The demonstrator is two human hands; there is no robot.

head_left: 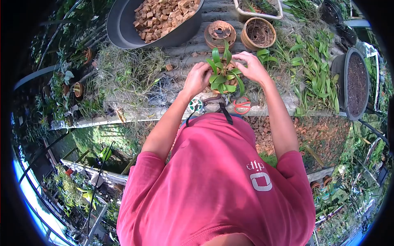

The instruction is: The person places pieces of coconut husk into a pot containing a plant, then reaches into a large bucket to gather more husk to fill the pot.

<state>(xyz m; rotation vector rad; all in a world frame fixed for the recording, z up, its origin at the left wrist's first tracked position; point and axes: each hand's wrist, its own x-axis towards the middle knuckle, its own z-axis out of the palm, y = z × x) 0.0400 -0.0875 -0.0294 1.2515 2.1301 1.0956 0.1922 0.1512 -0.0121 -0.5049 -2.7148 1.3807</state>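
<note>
A small leafy plant (221, 77) with broad green strap leaves stands in front of me, brown chunks showing around its base. My left hand (198, 78) is at its left side, fingers curled against it and the tips partly hidden by leaves. On the right, my right hand (250, 66) has its thumb and fingers apart, the tips close to the upper right leaves. Nearer my body lie a green-and-white reel (196, 105) and red-handled scissors (242, 107). Most of the plant's container is hidden under the foliage.
A large dark tub (119, 24) of brown chunks stands at the back left. Two clay pots (220, 36) and a pale rectangular planter (280, 15) are beyond the plant. Loose green plants (318, 78) and a dark soil-filled pot (356, 84) occupy the right; dry roots (127, 74) cover the left.
</note>
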